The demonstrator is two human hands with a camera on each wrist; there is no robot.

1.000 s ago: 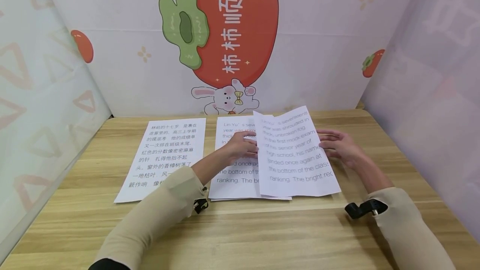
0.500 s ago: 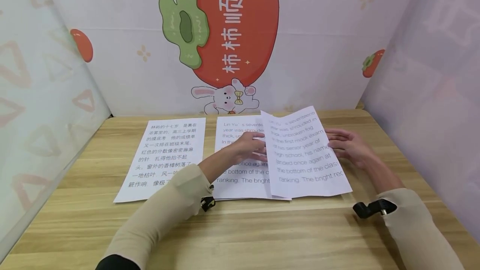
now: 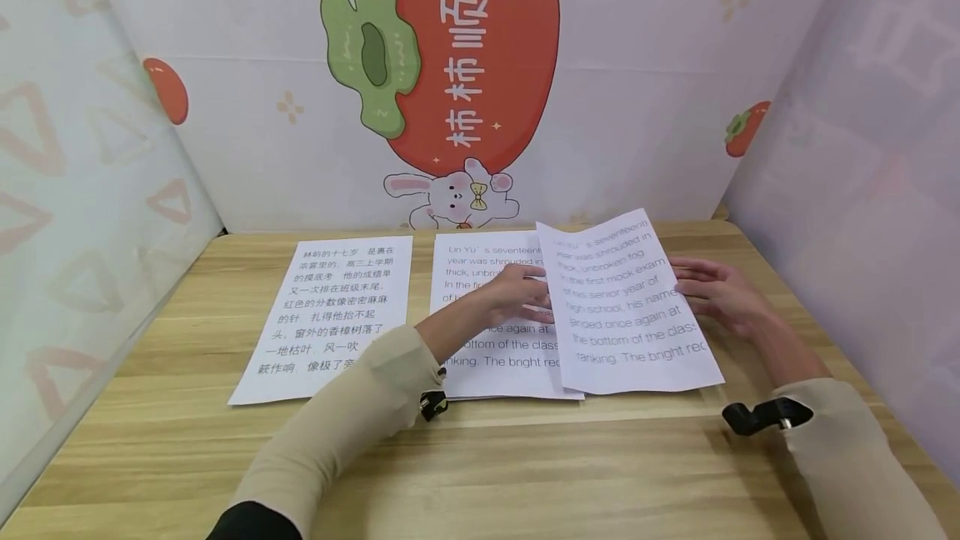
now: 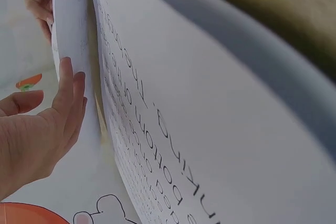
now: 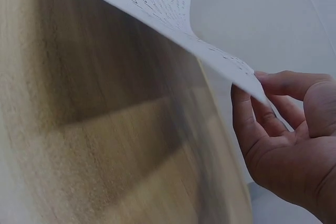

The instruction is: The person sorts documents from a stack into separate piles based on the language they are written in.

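A white sheet of paper (image 3: 630, 307) with printed English text is lifted and slightly bowed over the right part of the table. My right hand (image 3: 723, 294) holds its right edge; in the right wrist view, thumb and fingers (image 5: 289, 85) pinch that edge. At the left edge is my left hand (image 3: 517, 290), its fingertips at the paper; the left wrist view shows its fingers (image 4: 67, 87) extended and the thumb apart. Beneath the left hand lies a second English sheet (image 3: 480, 255), with another paper edge showing under it. The lifted sheet partly covers its right side.
A sheet with Chinese text (image 3: 330, 298) lies flat on the left of the wooden table (image 3: 480, 465). Fabric walls enclose the back and sides, the back one (image 3: 637, 148) printed with a large persimmon and a rabbit.
Both hands have shifted right, and the lifted sheet has moved right with them. More of the English sheet below shows now. The Chinese sheet has stayed in place.
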